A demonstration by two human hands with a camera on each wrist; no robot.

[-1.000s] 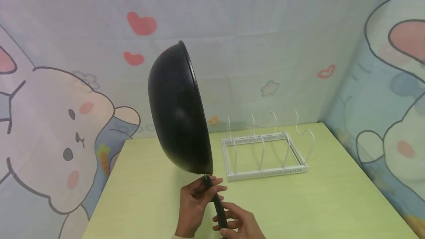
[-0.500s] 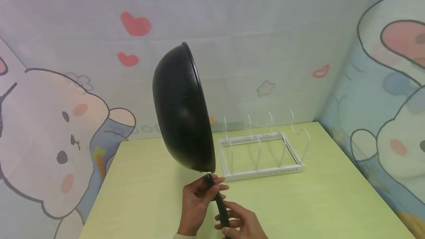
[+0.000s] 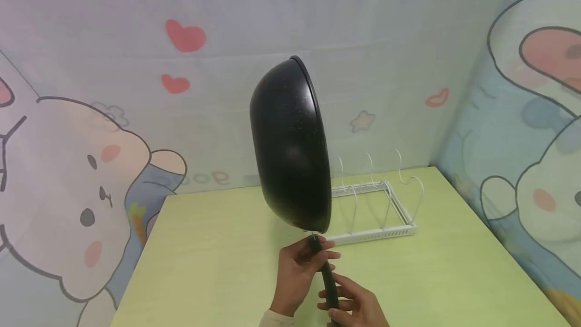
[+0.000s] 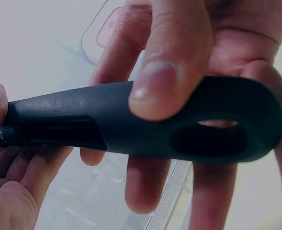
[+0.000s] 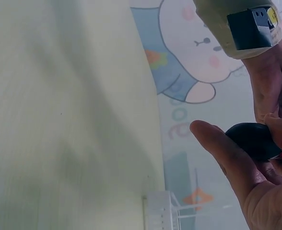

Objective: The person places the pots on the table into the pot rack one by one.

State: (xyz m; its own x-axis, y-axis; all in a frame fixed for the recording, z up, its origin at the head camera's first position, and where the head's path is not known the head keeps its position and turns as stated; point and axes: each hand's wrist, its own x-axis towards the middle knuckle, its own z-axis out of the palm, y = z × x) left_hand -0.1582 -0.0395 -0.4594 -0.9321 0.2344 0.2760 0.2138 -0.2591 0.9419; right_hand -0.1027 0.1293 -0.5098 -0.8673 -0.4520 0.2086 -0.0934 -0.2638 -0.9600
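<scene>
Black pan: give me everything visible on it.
The pan is black, deep and curved, with a rolled rim and smooth, metal-looking outer surface catching a highlight. It is held up on edge, bowl above handle, top leaning left in the head view, where it partly covers the white rack. Its inside is hidden. The dark, plastic-looking handle has an oval hole near its end. The left hand grips it near the bowl; the right hand holds it lower.
</scene>
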